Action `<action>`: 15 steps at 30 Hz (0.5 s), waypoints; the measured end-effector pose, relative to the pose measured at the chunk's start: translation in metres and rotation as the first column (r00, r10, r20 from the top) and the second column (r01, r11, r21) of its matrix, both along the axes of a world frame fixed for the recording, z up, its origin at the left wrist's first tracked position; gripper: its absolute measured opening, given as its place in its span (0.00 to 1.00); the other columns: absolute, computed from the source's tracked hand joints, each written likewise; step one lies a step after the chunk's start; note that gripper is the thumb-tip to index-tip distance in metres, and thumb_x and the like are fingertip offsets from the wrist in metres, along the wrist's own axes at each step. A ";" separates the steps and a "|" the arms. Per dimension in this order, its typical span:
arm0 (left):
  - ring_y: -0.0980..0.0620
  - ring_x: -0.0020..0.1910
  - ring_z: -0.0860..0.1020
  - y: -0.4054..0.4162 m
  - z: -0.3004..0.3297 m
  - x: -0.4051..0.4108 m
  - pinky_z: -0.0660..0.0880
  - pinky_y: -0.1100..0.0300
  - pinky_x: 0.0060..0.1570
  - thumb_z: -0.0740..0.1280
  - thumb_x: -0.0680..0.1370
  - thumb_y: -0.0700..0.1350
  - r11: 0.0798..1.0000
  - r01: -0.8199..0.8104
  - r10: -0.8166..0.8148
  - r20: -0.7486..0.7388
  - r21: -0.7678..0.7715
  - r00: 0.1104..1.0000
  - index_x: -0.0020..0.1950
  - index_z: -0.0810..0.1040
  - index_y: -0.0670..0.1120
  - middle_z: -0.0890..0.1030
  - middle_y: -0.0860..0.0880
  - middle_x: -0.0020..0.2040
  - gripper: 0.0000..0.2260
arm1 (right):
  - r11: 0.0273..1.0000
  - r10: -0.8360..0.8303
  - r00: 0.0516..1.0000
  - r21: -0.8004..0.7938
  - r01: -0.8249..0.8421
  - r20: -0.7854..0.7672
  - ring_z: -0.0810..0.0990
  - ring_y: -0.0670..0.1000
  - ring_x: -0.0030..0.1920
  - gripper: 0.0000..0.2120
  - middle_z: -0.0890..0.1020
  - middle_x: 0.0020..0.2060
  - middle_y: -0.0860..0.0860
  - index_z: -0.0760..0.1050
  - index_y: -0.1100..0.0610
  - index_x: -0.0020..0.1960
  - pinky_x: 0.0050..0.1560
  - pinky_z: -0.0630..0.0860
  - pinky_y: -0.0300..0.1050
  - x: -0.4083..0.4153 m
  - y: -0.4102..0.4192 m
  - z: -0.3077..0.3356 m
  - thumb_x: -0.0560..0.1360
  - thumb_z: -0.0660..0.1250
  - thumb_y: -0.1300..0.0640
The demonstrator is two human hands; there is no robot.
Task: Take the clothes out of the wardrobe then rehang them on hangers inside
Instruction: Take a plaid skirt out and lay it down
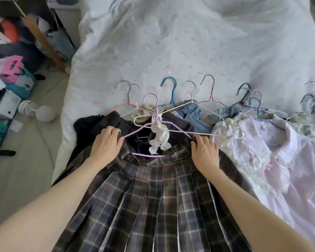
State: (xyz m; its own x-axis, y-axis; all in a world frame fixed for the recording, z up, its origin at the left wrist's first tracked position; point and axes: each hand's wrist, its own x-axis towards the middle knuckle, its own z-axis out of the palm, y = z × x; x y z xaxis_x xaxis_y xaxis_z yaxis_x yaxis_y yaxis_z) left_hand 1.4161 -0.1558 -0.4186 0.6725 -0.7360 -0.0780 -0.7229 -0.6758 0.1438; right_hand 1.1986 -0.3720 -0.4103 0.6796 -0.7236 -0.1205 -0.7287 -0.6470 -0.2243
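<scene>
Your left hand (106, 140) grips the left end of the waistband of a dark plaid pleated skirt (153, 197), fingers curled over the cloth right where the left shoulder of a lilac wire hanger (149, 155) meets it. Your right hand (205, 150) does the same at the right end of the waistband, fingertips tucked over the edge beside the hanger's other shoulder. Holding both ends like this keeps the waistband stretched flat, most likely so the hanger can be seated in it or slid out of it; which of the two cannot be told.

The skirt lies spread on a bed (171, 42), pleats running toward you, waistband away from you. The hanger's hook points up the bed, and a small white ruffled piece of cloth (159, 137) dangles from its neck over the open waist.

Beyond and to the right, a row of other hangers with clothes lies along the bed, hooks all pointing away, so each is easy to pick up: jeans (193, 113), and a pale pink frilled blouse (262, 148) just beside your right hand. The wardrobe itself is not in view.
</scene>
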 end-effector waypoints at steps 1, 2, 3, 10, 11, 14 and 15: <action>0.39 0.54 0.75 0.002 0.002 -0.002 0.76 0.48 0.48 0.63 0.78 0.46 1.000 0.004 -0.004 -0.029 -0.001 1.000 0.62 0.73 0.36 0.75 0.38 0.58 0.17 | 1.000 0.012 1.000 0.003 -0.012 0.009 0.68 0.58 0.66 0.20 0.73 0.65 0.56 0.64 0.59 0.70 0.68 0.59 0.52 -0.004 0.003 0.002 0.81 0.54 0.53; 0.40 0.60 0.73 0.006 0.006 -0.006 0.73 0.48 0.55 0.62 0.79 0.46 1.000 0.008 -0.008 -0.055 -0.005 0.998 0.67 0.69 0.37 0.73 0.38 0.63 0.20 | 1.000 0.024 1.000 0.011 -0.024 0.004 0.65 0.57 0.69 0.22 0.70 0.67 0.56 0.61 0.59 0.72 0.70 0.56 0.52 -0.010 0.007 0.006 0.81 0.54 0.52; 0.41 0.64 0.71 0.011 0.009 -0.011 0.70 0.49 0.61 0.61 0.79 0.46 1.000 0.011 -0.011 -0.080 -0.009 0.997 0.70 0.66 0.37 0.70 0.38 0.67 0.22 | 0.999 0.034 0.999 0.026 -0.033 -0.019 0.61 0.56 0.72 0.24 0.66 0.70 0.56 0.58 0.59 0.74 0.72 0.53 0.51 -0.016 0.011 0.010 0.81 0.53 0.52; 0.42 0.75 0.53 0.048 0.040 -0.055 0.54 0.45 0.71 0.60 0.79 0.51 0.987 0.154 -0.150 -0.078 0.047 0.986 0.74 0.62 0.44 0.58 0.41 0.75 0.24 | 0.997 0.069 0.986 0.041 -0.063 -0.152 0.46 0.54 0.76 0.27 0.49 0.76 0.52 0.48 0.52 0.76 0.73 0.40 0.53 -0.066 0.058 0.048 0.81 0.50 0.47; 0.41 0.75 0.53 0.049 0.048 -0.062 0.53 0.45 0.71 0.60 0.79 0.51 0.984 0.177 -0.174 -0.064 0.032 0.983 0.73 0.63 0.44 0.58 0.41 0.75 0.24 | 0.998 0.051 0.989 0.034 -0.046 -0.140 0.46 0.53 0.76 0.27 0.49 0.76 0.52 0.48 0.51 0.76 0.73 0.39 0.53 -0.074 0.064 0.056 0.81 0.50 0.46; 0.40 0.73 0.59 0.042 0.075 -0.090 0.56 0.43 0.68 0.55 0.78 0.54 0.958 0.285 -0.285 -0.016 -0.019 0.958 0.71 0.66 0.44 0.65 0.40 0.72 0.24 | 0.999 -0.035 0.997 -0.005 0.035 -0.069 0.45 0.53 0.76 0.26 0.50 0.76 0.52 0.49 0.51 0.76 0.72 0.37 0.52 -0.099 0.085 0.084 0.81 0.50 0.47; 0.40 0.72 0.59 0.038 0.083 -0.102 0.56 0.44 0.67 0.52 0.77 0.55 0.949 0.312 -0.314 -0.030 -0.046 0.949 0.71 0.66 0.45 0.66 0.40 0.71 0.26 | 0.997 -0.077 0.997 -0.022 0.076 -0.022 0.46 0.53 0.76 0.26 0.52 0.76 0.52 0.51 0.51 0.76 0.73 0.38 0.53 -0.109 0.093 0.092 0.81 0.51 0.47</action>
State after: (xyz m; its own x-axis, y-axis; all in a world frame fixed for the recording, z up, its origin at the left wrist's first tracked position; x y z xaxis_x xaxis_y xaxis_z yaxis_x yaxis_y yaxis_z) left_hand 1.3138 -0.1180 -0.3360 0.4049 -0.9121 -0.0638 -0.8911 -0.4093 0.1962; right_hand 1.0901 -0.2785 -0.3186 0.6194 -0.7759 -0.1195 -0.7810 -0.5937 -0.1937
